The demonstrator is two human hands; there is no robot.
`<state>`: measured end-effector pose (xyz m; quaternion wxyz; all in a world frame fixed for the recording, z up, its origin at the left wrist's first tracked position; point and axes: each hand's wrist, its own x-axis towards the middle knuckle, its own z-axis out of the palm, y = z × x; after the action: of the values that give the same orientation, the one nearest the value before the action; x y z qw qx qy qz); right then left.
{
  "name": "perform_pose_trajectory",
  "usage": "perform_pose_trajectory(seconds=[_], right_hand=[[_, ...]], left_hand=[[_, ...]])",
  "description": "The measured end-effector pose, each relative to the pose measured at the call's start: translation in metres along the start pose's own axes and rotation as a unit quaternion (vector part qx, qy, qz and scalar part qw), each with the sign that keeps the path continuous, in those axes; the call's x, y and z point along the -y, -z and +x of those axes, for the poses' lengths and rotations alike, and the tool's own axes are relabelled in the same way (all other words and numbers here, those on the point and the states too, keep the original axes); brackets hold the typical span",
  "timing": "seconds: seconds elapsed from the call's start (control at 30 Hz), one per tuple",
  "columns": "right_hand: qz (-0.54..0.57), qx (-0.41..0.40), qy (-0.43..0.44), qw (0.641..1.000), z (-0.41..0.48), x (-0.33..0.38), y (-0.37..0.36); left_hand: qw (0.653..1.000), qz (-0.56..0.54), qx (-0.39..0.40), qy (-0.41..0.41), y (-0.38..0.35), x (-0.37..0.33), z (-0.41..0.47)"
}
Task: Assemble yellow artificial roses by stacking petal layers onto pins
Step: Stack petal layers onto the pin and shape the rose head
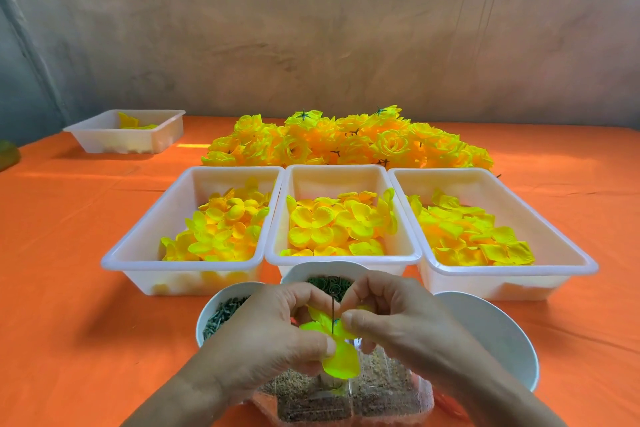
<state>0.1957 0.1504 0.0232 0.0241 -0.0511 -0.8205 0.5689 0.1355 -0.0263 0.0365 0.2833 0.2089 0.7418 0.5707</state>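
A thin upright metal pin (332, 312) rises between my two hands at the bottom centre. A yellow petal layer (337, 355) is threaded on it. My left hand (273, 329) pinches the petal's left side. My right hand (391, 319) pinches its right side close to the pin. The pin's lower end is hidden behind petals and fingers. Three white trays of loose yellow petals stand in a row beyond my hands: left tray (138, 246), middle tray (341, 258), right tray (554, 239). A heap of finished yellow roses (346, 142) lies behind them.
A white bowl of dark green pins (207, 315) sits at my left, another bowl (304, 270) behind my hands, and a white bowl (498, 333) at my right. A clear sand-filled stand (381, 392) sits under my hands. A fourth tray (104, 139) stands far left on the orange cloth.
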Motion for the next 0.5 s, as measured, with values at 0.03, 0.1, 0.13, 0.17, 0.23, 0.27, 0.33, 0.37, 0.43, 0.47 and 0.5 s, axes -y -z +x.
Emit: perform_pose_trajectory(seconds=[0.03,0.1,0.13,0.17,0.23,0.27,0.33,0.37,0.43,0.47,0.5], right_hand=[[-0.027,0.001,-0.002,1.0,0.001,-0.002,0.0],[-0.05,0.002,-0.005,0.999,0.002,-0.004,-0.001],[-0.058,0.002,-0.005,0.998,0.003,-0.005,-0.001],[-0.065,0.003,-0.007,0.998,0.003,-0.006,-0.001],[-0.073,0.005,-0.01,0.997,0.003,-0.006,0.0],[-0.074,0.008,-0.012,0.997,0.003,-0.006,0.0],[-0.073,0.014,-0.019,0.997,0.003,-0.006,0.0],[-0.071,0.017,-0.023,0.997,0.003,-0.006,0.0],[-0.068,0.021,-0.035,0.997,0.004,-0.008,-0.001],[-0.069,0.023,-0.042,0.996,0.004,-0.008,-0.001],[-0.068,0.025,-0.048,0.996,0.003,-0.008,-0.001]], left_hand=[[1.0,0.017,-0.001,0.005,0.0,0.0,0.001],[0.999,0.044,-0.005,0.014,0.001,-0.002,0.002],[0.998,0.056,-0.006,0.018,0.001,-0.003,0.002],[0.997,0.071,-0.006,0.022,0.002,-0.003,0.002],[0.996,0.087,0.001,0.031,0.003,-0.004,0.002],[0.996,0.087,0.006,0.034,0.003,-0.004,0.002],[0.996,0.085,0.01,0.037,0.004,-0.003,0.003],[0.996,0.084,0.011,0.038,0.004,-0.002,0.003],[0.996,0.069,0.021,0.044,0.004,0.002,0.005],[0.997,0.052,0.029,0.055,0.004,0.004,0.005],[0.996,0.034,0.039,0.069,0.003,0.006,0.006]])
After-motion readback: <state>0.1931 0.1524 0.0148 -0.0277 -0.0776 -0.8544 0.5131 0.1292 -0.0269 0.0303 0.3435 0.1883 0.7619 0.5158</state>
